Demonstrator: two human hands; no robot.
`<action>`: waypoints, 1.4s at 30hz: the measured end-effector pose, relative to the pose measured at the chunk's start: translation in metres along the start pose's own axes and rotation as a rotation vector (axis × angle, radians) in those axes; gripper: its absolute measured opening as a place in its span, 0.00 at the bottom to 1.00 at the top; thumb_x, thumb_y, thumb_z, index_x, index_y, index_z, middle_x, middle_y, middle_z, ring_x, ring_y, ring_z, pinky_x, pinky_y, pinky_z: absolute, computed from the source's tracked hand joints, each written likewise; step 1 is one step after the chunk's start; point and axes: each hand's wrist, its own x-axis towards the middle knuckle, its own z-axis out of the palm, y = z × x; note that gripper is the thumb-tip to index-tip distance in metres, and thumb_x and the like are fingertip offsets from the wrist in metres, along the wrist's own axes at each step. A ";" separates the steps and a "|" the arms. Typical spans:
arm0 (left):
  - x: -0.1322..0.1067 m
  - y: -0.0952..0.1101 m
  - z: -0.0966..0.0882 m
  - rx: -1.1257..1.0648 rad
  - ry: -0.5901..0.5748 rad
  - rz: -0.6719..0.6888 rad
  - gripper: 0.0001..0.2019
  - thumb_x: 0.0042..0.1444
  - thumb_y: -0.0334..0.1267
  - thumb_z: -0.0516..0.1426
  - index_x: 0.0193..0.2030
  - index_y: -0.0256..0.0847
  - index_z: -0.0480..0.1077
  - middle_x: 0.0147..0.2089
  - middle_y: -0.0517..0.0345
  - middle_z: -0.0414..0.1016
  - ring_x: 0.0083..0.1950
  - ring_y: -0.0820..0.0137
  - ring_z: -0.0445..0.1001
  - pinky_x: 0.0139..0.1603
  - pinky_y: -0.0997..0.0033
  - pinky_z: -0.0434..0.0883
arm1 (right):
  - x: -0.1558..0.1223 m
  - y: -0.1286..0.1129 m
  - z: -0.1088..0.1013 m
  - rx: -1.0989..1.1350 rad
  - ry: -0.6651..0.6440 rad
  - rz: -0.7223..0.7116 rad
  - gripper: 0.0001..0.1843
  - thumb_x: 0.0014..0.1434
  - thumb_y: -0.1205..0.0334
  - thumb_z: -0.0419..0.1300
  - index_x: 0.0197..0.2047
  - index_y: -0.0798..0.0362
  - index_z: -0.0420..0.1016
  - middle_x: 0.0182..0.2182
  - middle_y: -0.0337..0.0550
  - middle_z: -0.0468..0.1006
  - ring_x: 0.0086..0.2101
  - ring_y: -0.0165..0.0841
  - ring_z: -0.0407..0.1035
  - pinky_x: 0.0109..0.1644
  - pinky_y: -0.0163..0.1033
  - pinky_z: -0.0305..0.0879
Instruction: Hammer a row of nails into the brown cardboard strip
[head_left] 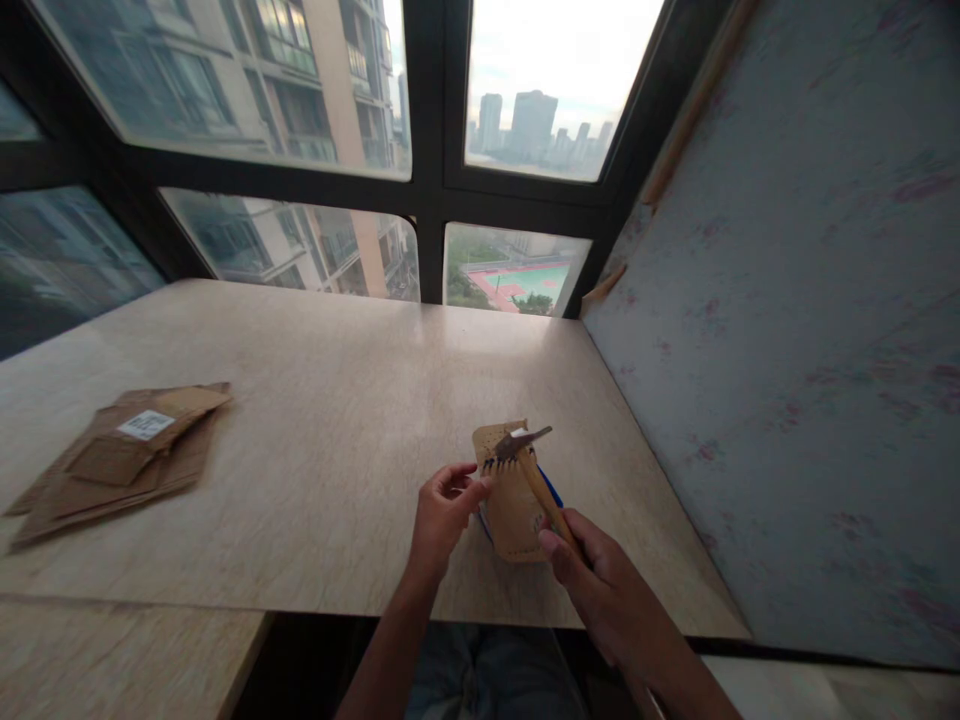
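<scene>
My left hand (444, 512) pinches the left edge of a small tan perforated piece (510, 505), held over the table near its front edge. A blue part (553, 490) shows behind the tan piece. My right hand (592, 570) is closed round a wooden-handled tool (541, 490) whose dark metal pronged head (514, 447) rests against the top of the tan piece. Both forearms come in from the bottom of the view.
The pale wood-grain table (322, 420) stretches to a dark-framed window (431, 190). Flattened brown cardboard packaging with a white label (124, 455) lies at the left. A pale wall (787, 330) bounds the right side. A lower surface (112, 660) sits at the bottom left.
</scene>
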 end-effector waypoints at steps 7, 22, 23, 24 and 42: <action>0.004 -0.011 0.006 0.098 0.063 0.121 0.22 0.43 0.46 0.67 0.43 0.36 0.76 0.32 0.57 0.73 0.27 0.73 0.70 0.27 0.74 0.68 | 0.004 -0.004 0.001 -0.036 -0.027 0.012 0.21 0.66 0.43 0.50 0.38 0.52 0.70 0.26 0.37 0.68 0.27 0.31 0.64 0.27 0.32 0.59; 0.010 -0.037 0.008 -0.049 -0.046 0.240 0.26 0.52 0.44 0.65 0.58 0.43 0.70 0.60 0.44 0.73 0.59 0.57 0.73 0.56 0.58 0.73 | 0.002 -0.006 -0.010 -0.062 -0.098 -0.018 0.23 0.67 0.41 0.49 0.39 0.52 0.71 0.33 0.41 0.75 0.35 0.35 0.69 0.37 0.36 0.63; 0.010 -0.037 0.008 -0.073 -0.054 0.228 0.26 0.52 0.44 0.65 0.58 0.42 0.70 0.59 0.44 0.74 0.59 0.57 0.73 0.57 0.57 0.72 | 0.002 -0.005 -0.010 -0.075 -0.099 -0.019 0.23 0.67 0.41 0.49 0.39 0.52 0.71 0.33 0.42 0.75 0.35 0.35 0.69 0.36 0.36 0.62; 0.010 -0.037 0.008 -0.092 -0.061 0.220 0.27 0.52 0.43 0.65 0.58 0.42 0.70 0.60 0.44 0.74 0.60 0.57 0.73 0.58 0.56 0.72 | 0.001 -0.005 -0.011 -0.088 -0.099 -0.019 0.23 0.67 0.41 0.49 0.38 0.52 0.71 0.33 0.41 0.75 0.34 0.35 0.68 0.36 0.36 0.62; 0.004 -0.032 0.013 -0.221 -0.069 0.143 0.32 0.48 0.46 0.67 0.60 0.40 0.69 0.55 0.43 0.77 0.54 0.56 0.78 0.55 0.56 0.75 | 0.009 -0.001 -0.006 -0.023 -0.100 -0.034 0.22 0.66 0.42 0.51 0.39 0.52 0.71 0.31 0.40 0.74 0.32 0.34 0.68 0.35 0.34 0.63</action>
